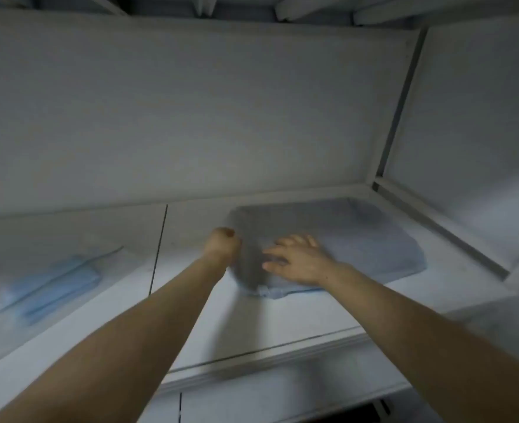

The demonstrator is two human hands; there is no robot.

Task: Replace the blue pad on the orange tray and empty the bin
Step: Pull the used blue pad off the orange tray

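Blue pad (358,239) is lying folded on the white shelf (282,325), centre-right of frame. Right hand (297,261) is resting flat on it, fingers spread and gripping nothing. Left hand (221,244) is curling at its left edge — blurred, can't tell if it's holding the pad.

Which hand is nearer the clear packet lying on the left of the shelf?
Left. The left hand is curled at the left edge of the blue pad stack, apart from the clear packet to its left; the right hand lies flat on the stack, farther right.
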